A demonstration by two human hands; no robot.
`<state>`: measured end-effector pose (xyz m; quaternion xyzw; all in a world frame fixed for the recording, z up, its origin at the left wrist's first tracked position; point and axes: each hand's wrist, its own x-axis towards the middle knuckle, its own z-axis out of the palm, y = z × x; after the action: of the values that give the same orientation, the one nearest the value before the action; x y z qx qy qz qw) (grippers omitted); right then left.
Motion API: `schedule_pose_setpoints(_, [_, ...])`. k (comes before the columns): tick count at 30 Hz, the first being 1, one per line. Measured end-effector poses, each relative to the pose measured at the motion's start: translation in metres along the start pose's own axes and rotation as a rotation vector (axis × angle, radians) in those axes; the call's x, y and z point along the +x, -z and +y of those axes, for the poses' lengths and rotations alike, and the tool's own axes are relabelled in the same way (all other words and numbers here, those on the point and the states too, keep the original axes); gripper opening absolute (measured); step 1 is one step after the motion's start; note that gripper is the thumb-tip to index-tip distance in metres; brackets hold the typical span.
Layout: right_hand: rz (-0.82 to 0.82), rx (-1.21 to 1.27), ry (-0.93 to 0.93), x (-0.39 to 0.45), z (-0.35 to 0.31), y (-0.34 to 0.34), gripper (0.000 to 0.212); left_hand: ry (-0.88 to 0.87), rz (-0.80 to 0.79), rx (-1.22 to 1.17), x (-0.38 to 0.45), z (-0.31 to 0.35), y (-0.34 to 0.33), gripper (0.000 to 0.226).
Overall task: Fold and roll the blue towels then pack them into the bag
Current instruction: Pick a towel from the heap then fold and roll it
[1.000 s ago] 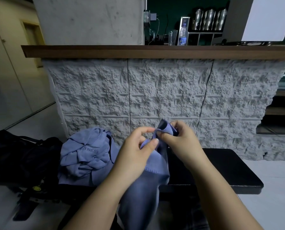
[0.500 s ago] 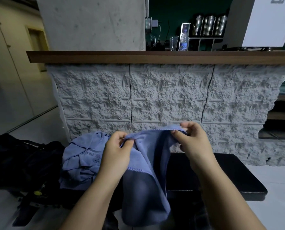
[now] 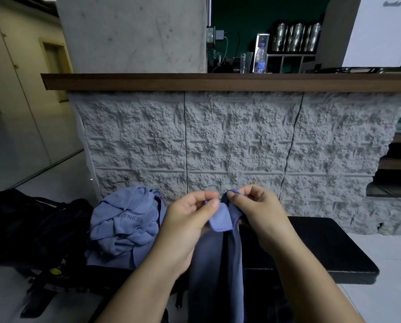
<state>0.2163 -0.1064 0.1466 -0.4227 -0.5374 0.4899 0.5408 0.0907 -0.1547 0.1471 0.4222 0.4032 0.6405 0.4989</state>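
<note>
Two blue towels showing: crumpled towel pile (image 3: 127, 227) lying on black bench (image 3: 323, 248) beside black bag (image 3: 31, 227); hanging towel (image 3: 218, 259) dangling in front. Left hand (image 3: 187, 220), right hand (image 3: 257, 213) both pinching its top corners together. Risk: corners slipping mismatched, fold going crooked.

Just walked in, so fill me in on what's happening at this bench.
A person is working on a blue towel, holding it up in front of the black bench. The left hand and right hand each pinch its top edge, close together, and the rest hangs down between the arms. A second blue towel, printed FITNESS, lies crumpled on the bench. The black bag sits to the left. Nothing looks rolled or packed yet.
</note>
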Motion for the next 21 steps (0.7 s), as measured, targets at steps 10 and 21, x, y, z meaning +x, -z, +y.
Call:
schedule_pose_setpoints(10, [-0.153, 0.101, -0.009, -0.009, -0.005, 0.0, 0.027, -0.134, -0.059, 0.239, 0.001, -0.01, 0.003, 0.037])
schedule_pose_setpoints(21, [-0.191, -0.079, -0.04, -0.007, 0.006, -0.001, 0.022, -0.293, 0.092, 0.576, 0.01, -0.026, 0.015, 0.017])
